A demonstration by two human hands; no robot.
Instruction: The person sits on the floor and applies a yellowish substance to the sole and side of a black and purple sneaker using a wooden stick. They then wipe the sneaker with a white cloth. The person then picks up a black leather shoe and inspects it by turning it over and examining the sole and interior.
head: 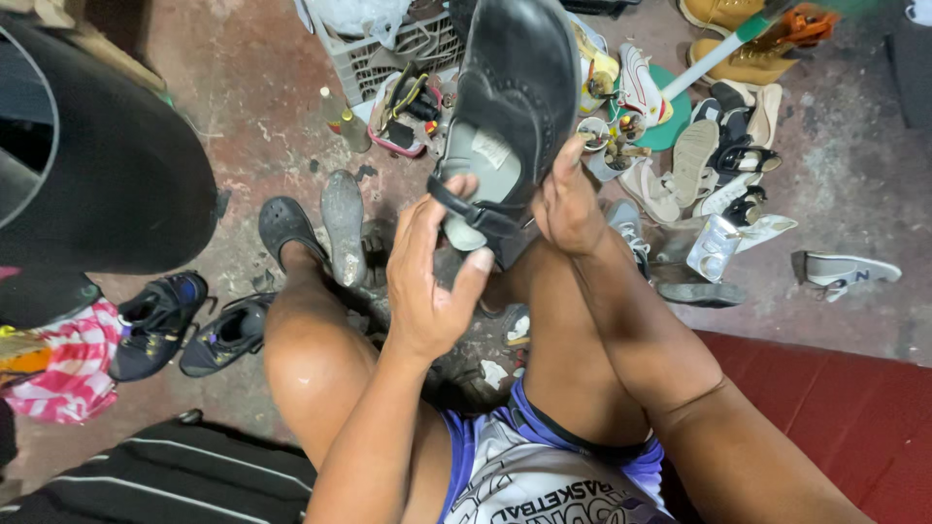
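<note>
**Asker:** Head view first: what do the two hands have?

**Watcher:** Both are on one black leather shoe (519, 92), held up above the knees with its opening facing the camera and its toe pointing away, toward the top of the picture. The left hand (432, 281) is curled about the heel end, thumb and fingers closed on the black strap (476, 209) that crosses the opening. The right hand (568, 199) grips the shoe's right edge, fingers wrapped over the rim, thumb up along the side.

**Asker:** Any label on it?

**Watcher:** A small pale rectangular tag (493, 150) sits on the grey insole (490, 175), tilted a little. Its print is too small to make out.

**Asker:** And around it, anything packaged or marked?

**Watcher:** Past the shoe's left side a grey plastic crate (374, 58) stands on the reddish concrete floor (252, 87), with a white plastic bag (354, 15) in it. Near the crate is a small clear bottle (342, 116) with a light cap. Right of the shoe lies a green round lid (670, 131), partly covered, with a heap of loose shoes (714, 165) beside it and two tan boots (738, 44) beyond. A clear wrapper (714, 247) lies at the heap's near edge, and a white sneaker (845, 270) lies apart at the far right.

**Asker:** On the left?

**Watcher:** A pair of black sneakers (189, 325) sits beside a pink-and-white checked cloth (73, 364). One foot wears a black clog (286, 228), next to an upturned grey sole (343, 223).
</note>
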